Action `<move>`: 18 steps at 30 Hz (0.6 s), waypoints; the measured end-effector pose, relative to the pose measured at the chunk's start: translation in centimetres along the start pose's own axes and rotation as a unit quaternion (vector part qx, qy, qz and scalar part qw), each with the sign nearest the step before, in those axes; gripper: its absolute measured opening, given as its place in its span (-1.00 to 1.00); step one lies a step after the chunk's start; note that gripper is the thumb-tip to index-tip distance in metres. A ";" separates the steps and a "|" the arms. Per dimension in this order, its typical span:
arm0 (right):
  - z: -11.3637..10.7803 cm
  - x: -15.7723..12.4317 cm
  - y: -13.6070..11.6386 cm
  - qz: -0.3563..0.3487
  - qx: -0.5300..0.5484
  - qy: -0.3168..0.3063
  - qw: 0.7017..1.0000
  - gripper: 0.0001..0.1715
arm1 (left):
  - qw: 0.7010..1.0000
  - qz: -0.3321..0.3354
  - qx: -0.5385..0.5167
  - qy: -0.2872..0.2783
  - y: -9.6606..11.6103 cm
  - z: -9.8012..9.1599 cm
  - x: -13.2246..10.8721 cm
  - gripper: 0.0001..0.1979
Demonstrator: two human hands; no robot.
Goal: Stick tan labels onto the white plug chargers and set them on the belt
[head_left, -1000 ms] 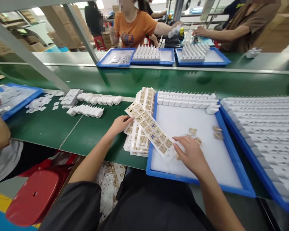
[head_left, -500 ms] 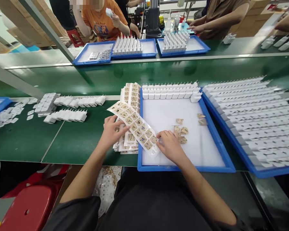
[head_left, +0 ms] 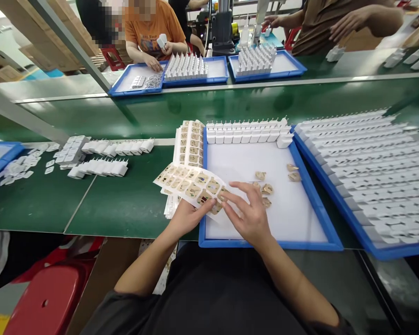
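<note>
My left hand (head_left: pixel 185 218) grips the near end of a clear blister strip (head_left: pixel 186 182) of small gold-brown parts, lifted above a pile of like strips (head_left: pixel 190 139). My right hand (head_left: pixel 247 211) pinches at the strip's right end, over the left part of a blue tray (head_left: pixel 265 244) with a white liner. A few loose gold parts (head_left: pixel 267 188) lie on the liner just right of my fingers. A row of white plug adapters (head_left: pixel 246 132) lines the tray's far edge.
A second blue tray (head_left: pixel 370 249) full of white adapters stands at the right. More adapters (head_left: pixel 101 167) lie on the green bench at left. Beyond the conveyor belt (head_left: pixel 230 104), other people work at blue trays (head_left: pixel 167 81). A red stool (head_left: pixel 42 302) is at lower left.
My left hand has slid from the strip's far side to its near end. The strip has swung flatter, and my right hand now pinches its right end.
</note>
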State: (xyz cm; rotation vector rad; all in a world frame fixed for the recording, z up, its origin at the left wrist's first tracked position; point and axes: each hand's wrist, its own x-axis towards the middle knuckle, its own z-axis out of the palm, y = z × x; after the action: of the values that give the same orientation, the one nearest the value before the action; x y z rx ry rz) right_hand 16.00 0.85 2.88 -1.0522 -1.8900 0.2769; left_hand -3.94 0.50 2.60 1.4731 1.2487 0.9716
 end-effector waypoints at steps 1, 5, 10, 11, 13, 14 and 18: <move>0.0 0.1 -0.2 -0.016 -0.006 -0.006 1.000 -0.76 | 1.000 0.003 -0.002 -0.003 0.1 0.2 0.0 -0.73; 0.4 0.1 -0.4 -0.036 0.009 -0.014 0.999 -0.76 | 1.000 0.018 -0.005 0.025 0.2 0.5 -0.2 -0.73; 0.5 -0.1 -0.3 -0.032 0.019 -0.030 0.999 -0.81 | 0.995 -0.068 -0.051 0.050 -0.2 0.9 -0.3 -0.62; 0.3 -0.1 -0.3 -0.038 0.023 -0.037 0.998 -0.83 | 0.993 -0.090 -0.067 0.048 -0.3 1.0 -0.2 -0.60; -0.3 -0.3 -0.1 -0.054 0.053 -0.054 0.996 -0.86 | 0.987 -0.125 -0.096 0.045 -0.2 1.0 -0.1 -0.56; -0.7 -0.5 0.1 -0.055 0.081 -0.066 0.993 -0.88 | 0.984 -0.141 -0.102 0.036 -0.1 0.9 0.0 -0.55; -2.3 -1.6 1.6 0.046 0.193 -0.075 0.977 -0.94 | 0.975 -0.208 -0.027 -0.076 0.4 -1.6 -0.2 -0.42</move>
State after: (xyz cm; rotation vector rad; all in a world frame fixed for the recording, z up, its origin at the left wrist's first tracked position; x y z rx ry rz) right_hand 19.08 0.10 2.25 -0.8711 -1.8219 0.7639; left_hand -5.45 0.56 3.35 1.1563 1.3362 0.5960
